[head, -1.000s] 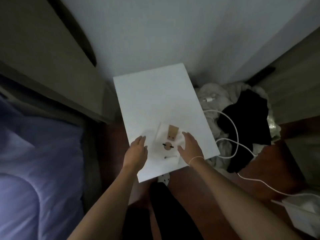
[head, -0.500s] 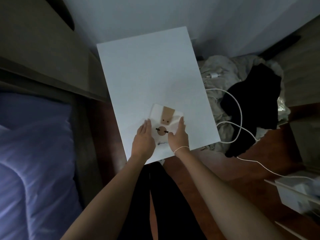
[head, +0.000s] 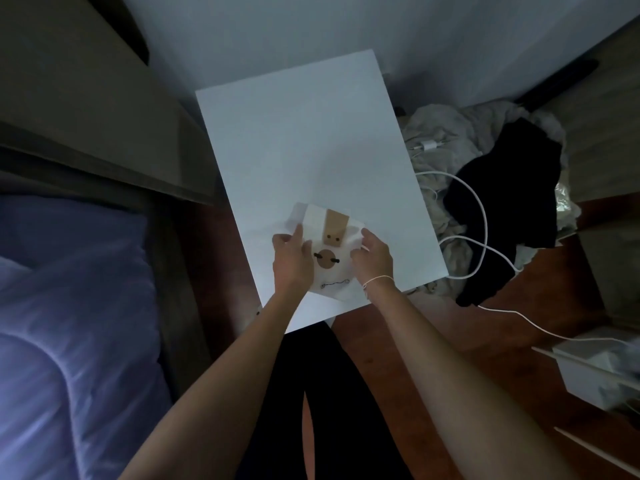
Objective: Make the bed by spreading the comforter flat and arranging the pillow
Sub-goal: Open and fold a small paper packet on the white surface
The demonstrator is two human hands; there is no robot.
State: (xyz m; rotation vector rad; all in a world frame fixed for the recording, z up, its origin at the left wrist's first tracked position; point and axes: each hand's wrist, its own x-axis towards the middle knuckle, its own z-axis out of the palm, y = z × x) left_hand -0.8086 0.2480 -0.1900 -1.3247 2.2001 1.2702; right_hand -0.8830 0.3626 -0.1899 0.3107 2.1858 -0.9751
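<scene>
A small white soft item with brown patches and black stitched marks [head: 327, 237] lies on the near part of a white bedside table [head: 301, 150]. My left hand [head: 291, 259] grips its left side and my right hand [head: 374, 258] grips its right side, fingers curled round the edges. The bed is at the left, with a lavender pillow [head: 72, 233] at its head and a lavender comforter [head: 69, 375] below it, rumpled with folds.
A dark headboard [head: 86, 109] rises at the upper left. A heap of pale and black clothes [head: 491, 188] lies right of the table, with a white charger cable [head: 485, 237] looping over it. A white box [head: 595, 368] sits on the wooden floor at the right.
Both hands have closed in from the table surface onto the sides of the small white item and now grip it. The camera has moved closer to the table.
</scene>
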